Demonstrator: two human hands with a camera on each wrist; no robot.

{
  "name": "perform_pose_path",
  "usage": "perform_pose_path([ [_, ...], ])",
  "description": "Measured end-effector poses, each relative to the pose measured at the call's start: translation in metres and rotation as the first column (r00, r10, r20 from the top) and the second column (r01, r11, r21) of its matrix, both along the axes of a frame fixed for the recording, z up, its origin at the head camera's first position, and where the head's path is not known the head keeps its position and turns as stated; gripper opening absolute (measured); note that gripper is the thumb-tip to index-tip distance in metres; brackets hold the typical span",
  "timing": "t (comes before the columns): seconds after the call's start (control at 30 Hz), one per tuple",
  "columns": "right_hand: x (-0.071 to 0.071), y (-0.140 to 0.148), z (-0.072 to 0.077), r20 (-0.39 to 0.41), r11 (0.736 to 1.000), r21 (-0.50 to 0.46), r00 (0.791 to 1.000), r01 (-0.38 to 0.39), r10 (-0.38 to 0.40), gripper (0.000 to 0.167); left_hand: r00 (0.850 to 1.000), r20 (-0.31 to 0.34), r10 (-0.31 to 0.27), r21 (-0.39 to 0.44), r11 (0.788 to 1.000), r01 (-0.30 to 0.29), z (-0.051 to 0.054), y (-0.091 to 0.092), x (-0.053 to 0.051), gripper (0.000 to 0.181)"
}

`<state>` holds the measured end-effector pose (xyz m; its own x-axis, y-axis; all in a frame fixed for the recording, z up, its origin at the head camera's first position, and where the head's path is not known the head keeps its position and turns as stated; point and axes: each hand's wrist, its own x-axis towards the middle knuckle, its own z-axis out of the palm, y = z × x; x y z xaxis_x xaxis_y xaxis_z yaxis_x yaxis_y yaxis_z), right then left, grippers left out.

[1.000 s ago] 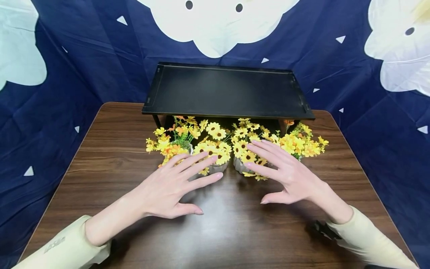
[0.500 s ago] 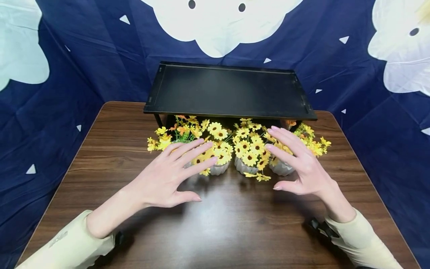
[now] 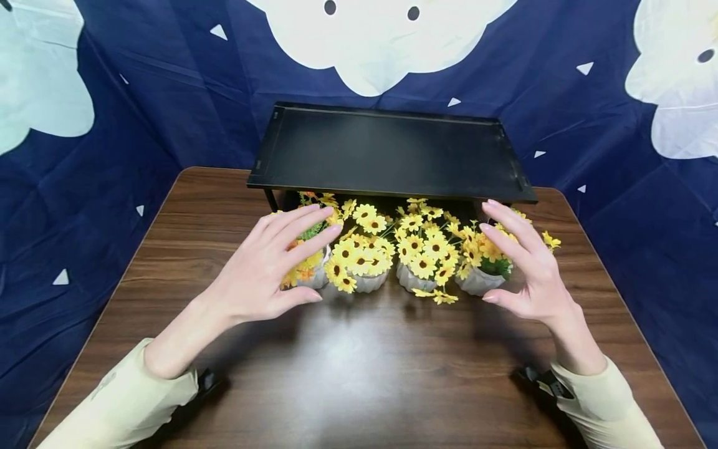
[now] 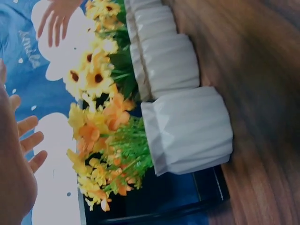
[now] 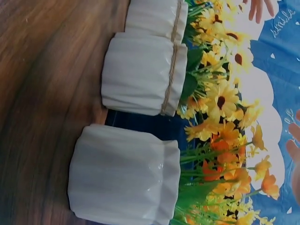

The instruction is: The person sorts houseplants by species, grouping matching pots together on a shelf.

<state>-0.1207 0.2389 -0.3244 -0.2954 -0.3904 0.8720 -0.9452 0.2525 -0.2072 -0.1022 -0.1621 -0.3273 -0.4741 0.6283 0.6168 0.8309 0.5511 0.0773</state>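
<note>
Several white fluted flowerpots stand in a row on the table. My left hand (image 3: 255, 268) is held over the leftmost flowerpot (image 4: 190, 131), with fingers spread and thumb apart; it holds nothing. Orange and yellow flowers (image 4: 108, 154) fill that pot and are partly hidden by the hand in the head view. My right hand (image 3: 535, 274) hovers by the rightmost flowerpot (image 5: 124, 176), its fingers extended and slightly bent around air. Between the hands are two middle pots, one the left-middle flowerpot (image 3: 370, 284) and one the right-middle flowerpot (image 3: 414, 279), both with yellow dark-centred daisies (image 3: 423, 249).
Directly behind the flowers stands a low black shelf (image 3: 392, 153), its top overhanging the blooms. The brown wooden table (image 3: 348, 374) extends toward the person. A dark blue cloth (image 3: 168, 75) with white cloud shapes hangs behind and at both sides.
Both hands have moved apart and farther forward: the left toward the leftmost pot, the right toward the rightmost. The middle daisies are now uncovered. The pots stay in place.
</note>
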Motion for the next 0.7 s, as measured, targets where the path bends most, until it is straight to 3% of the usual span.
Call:
perform_pose_path([
  [0.17,0.004,0.008,0.002,0.073,0.995,-0.104,0.997,-0.006,0.014,0.080,1.000,0.019,0.015,0.108,0.994,-0.017,0.002,-0.009,-0.007,0.080],
  [0.4,0.005,0.023,0.001,0.130,0.971,-0.238,0.991,0.002,0.030,0.079,0.996,0.077,0.053,0.200,0.978,-0.067,0.001,-0.022,-0.019,0.078],
  [0.53,-0.004,0.031,0.003,0.151,0.931,-0.361,0.981,-0.058,0.120,0.077,0.993,0.101,0.066,0.277,0.957,-0.092,-0.001,-0.027,-0.025,0.077],
  [0.7,-0.012,0.045,0.001,0.190,0.863,-0.491,0.952,-0.118,0.239,0.074,0.989,0.131,0.071,0.357,0.927,-0.114,-0.001,-0.030,-0.031,0.072],
])
